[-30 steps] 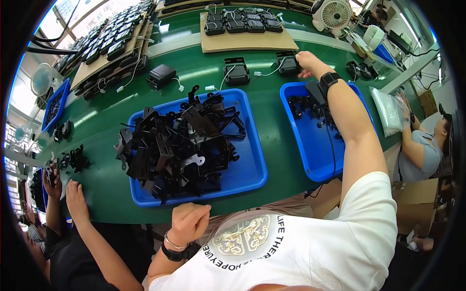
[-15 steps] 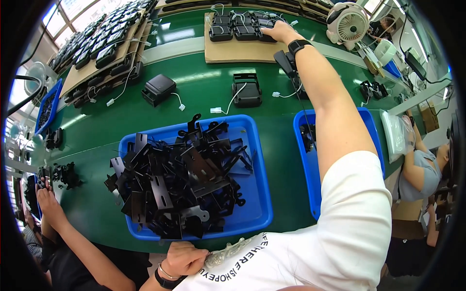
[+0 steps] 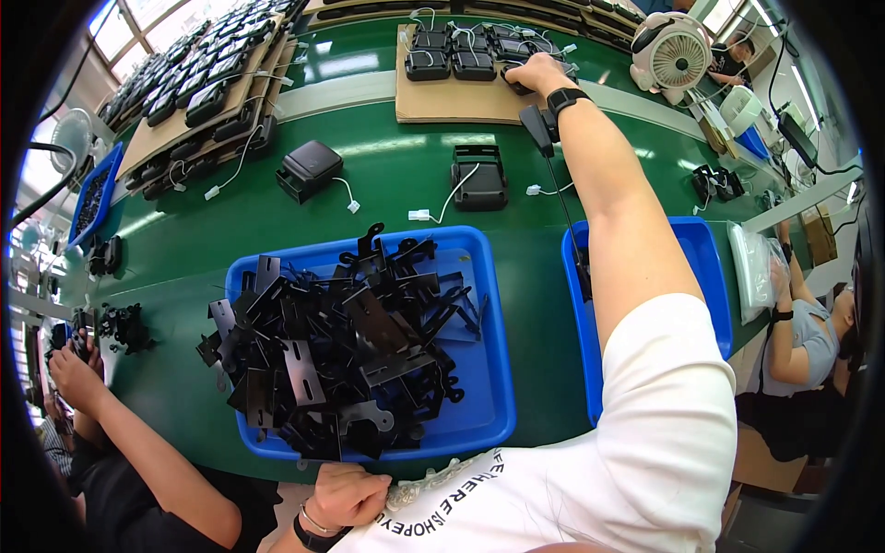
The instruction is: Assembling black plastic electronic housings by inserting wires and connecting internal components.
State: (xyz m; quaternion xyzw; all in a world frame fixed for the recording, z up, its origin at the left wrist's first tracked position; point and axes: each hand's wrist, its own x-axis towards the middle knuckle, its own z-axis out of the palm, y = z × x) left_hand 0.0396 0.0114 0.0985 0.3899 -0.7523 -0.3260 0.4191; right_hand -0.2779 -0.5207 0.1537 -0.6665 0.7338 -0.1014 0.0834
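Observation:
My right hand [image 3: 537,74] reaches to the far side of the bench. Its fingers are curled round a black box-shaped unit [image 3: 516,84], partly hidden by the hand, at the right of a cardboard sheet [image 3: 452,103]. Beside it on that sheet sit several similar black units [image 3: 473,63] with white leads. My left hand [image 3: 346,495] is closed in a fist at the near bench edge, in front of a blue tray [image 3: 502,369]; whatever it may hold is hidden. A knobbly translucent strip [image 3: 429,487] lies against it and my shirt.
Black metal brackets [image 3: 304,369] heap the blue tray. Two black units [image 3: 312,170] [image 3: 479,180] stand mid-bench. A second blue tray [image 3: 705,276] lies under my right arm. Stacked boards of units [image 3: 203,83], a fan [image 3: 671,53] and a co-worker's hands [image 3: 78,369] are around.
My right hand has come slightly nearer and to the right, and a black unit now shows under its fingers. My left hand stays put. The view has shifted a little.

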